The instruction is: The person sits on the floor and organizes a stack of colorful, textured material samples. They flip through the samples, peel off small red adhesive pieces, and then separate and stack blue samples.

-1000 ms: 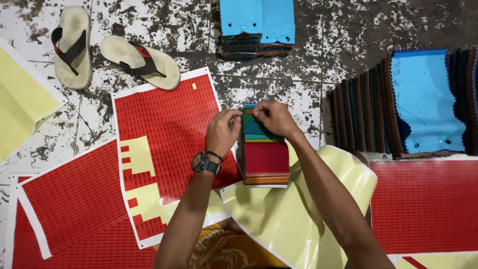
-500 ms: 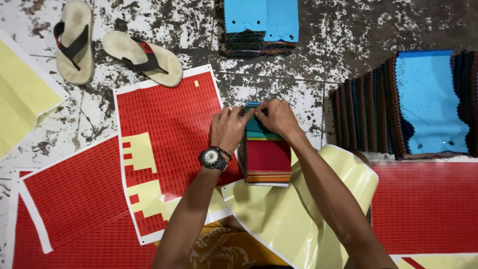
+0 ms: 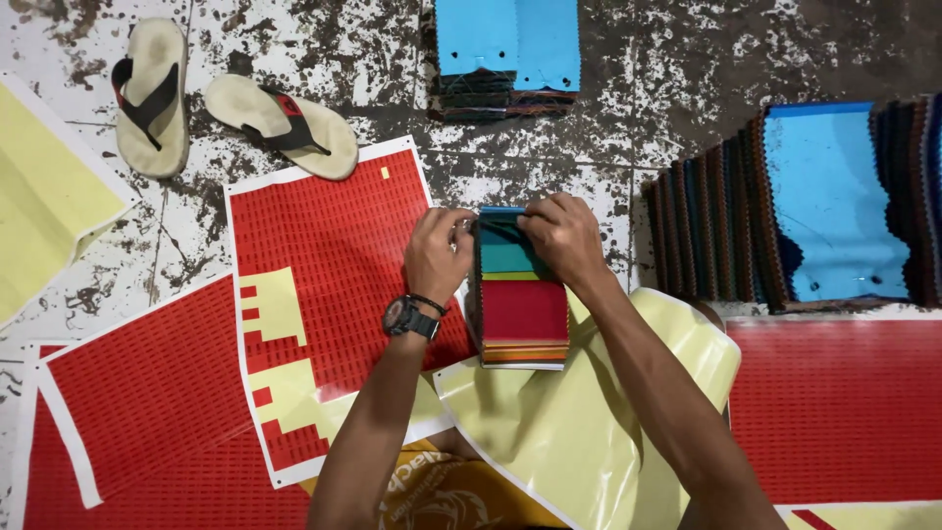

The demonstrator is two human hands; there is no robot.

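Observation:
A stack of coloured fabric swatches [image 3: 523,309] lies on the floor, red on top near me, teal and blue toward the far end. My left hand [image 3: 438,252], with a black watch on the wrist, grips the stack's far left corner. My right hand [image 3: 562,236] pinches the far edge of the top teal swatch. A red sticker sheet [image 3: 329,250] with yellow bare patches lies just left of the stack. A yellow backing sheet [image 3: 579,432] curls under my right forearm.
Two worn sandals [image 3: 211,103] lie at the far left. A pile of blue-topped swatches [image 3: 507,54] sits at the far middle; a fanned row of dark swatches [image 3: 785,206] is on the right. More red sheets [image 3: 834,402] and yellow paper [image 3: 44,196] cover the stained floor.
Both hands stay at the far end of the stack. The left hand has shifted slightly closer to the corner; the stack has not moved.

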